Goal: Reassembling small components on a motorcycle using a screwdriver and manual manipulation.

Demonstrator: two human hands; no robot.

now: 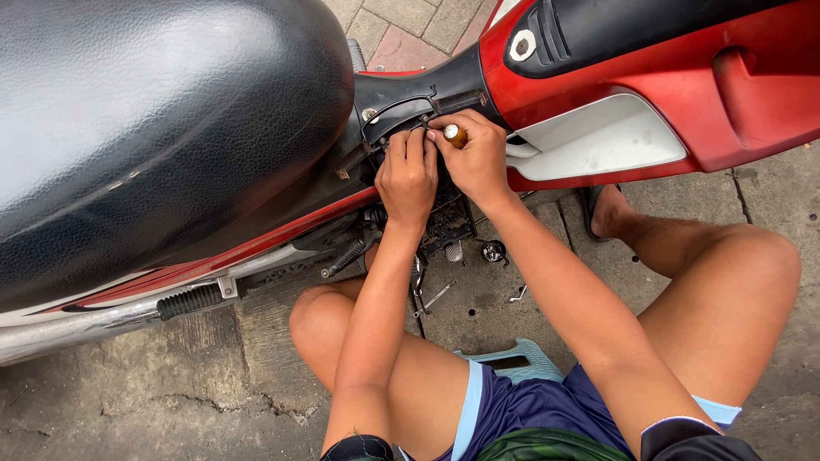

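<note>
Under the big black seat [154, 111] of the red motorbike [649, 94], both hands work at an open gap in its side. Small loose parts [494, 251] already lie on the ground, so some pieces are off; the inside is still bare. Right hand [475, 159] is closed around a brown-handled screwdriver [453, 135]. Left hand [408, 175] has its fingers curled, pinching a black part [401, 115] just beside the tool.

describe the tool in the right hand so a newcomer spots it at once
Start at the red motorcycle body panel, then drop to the dark gap by the black seat where both hands meet. The screwdriver sits in the right hand: only its amber, rounded handle end shows.
</note>
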